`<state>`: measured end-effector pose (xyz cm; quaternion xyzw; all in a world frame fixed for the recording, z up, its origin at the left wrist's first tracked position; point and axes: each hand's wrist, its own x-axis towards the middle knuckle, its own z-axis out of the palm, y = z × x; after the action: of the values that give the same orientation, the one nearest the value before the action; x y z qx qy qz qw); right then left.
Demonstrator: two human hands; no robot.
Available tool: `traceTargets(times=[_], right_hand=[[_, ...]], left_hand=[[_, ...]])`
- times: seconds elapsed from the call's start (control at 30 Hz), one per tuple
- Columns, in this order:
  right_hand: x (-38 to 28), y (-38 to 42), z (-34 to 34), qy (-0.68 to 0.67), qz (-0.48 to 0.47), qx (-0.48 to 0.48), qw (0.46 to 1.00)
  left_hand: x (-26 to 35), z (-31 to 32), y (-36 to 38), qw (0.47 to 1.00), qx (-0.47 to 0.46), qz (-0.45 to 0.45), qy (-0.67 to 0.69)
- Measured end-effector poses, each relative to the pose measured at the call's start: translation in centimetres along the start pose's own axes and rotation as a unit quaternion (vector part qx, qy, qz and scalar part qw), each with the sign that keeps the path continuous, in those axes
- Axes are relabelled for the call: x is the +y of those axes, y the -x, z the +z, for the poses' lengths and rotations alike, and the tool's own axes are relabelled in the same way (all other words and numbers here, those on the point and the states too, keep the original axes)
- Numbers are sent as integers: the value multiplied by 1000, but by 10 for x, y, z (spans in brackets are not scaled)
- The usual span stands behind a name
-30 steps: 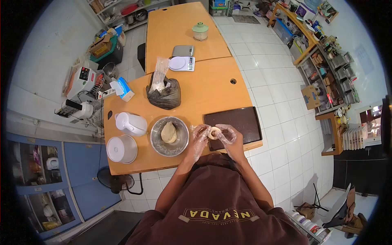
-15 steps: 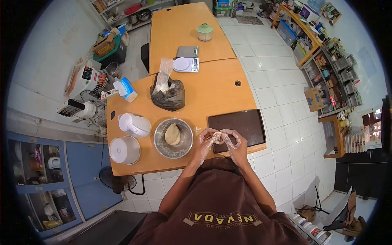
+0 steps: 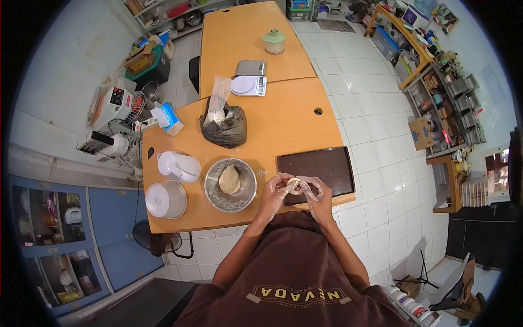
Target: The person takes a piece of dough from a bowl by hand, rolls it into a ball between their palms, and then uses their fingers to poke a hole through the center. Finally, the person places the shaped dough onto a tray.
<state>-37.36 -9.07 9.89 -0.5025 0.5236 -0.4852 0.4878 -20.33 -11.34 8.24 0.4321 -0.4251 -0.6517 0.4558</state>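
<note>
A small pale ring of dough (image 3: 295, 186) is held between my two floury hands, over the near left part of a dark rectangular tray (image 3: 321, 169). My left hand (image 3: 278, 192) has its fingers closed on the ring's left side. On the other side, my right hand (image 3: 316, 192) pinches it with bent fingers. To the left of my hands stands a metal bowl (image 3: 211, 195), dusted with flour, and a larger lump of dough (image 3: 230, 180) lies inside it.
On the wooden table (image 3: 283, 120) are a white pitcher (image 3: 180, 166), a white lidded container (image 3: 166, 200), a black plastic bag (image 3: 224, 131), a white scale (image 3: 249, 85), a grey scale (image 3: 250, 67), a blue-white carton (image 3: 171, 120) and a green-lidded jar (image 3: 274, 42).
My hands have shifted slightly to the right and turned a little, and more of the dough ring shows between the fingers.
</note>
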Motion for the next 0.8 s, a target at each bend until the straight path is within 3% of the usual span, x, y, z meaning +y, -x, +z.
traceTargets(times=[0.33, 0.53, 0.63, 0.8], right_hand=[[2, -15, -12, -25, 13, 17, 999], [-7, -24, -41, 7, -9, 9, 1000], [-9, -31, -47, -3, -8, -8, 1000], [-25, -43, -61, 59, 16, -88, 994]], left_hand=[[-1, 26, -8, 979, 72, -34, 189], [-6, 43, -15, 993, 4, -35, 110], [-17, 44, -20, 998, 20, 18, 63], [-13, 54, -17, 985, 66, 22, 156]])
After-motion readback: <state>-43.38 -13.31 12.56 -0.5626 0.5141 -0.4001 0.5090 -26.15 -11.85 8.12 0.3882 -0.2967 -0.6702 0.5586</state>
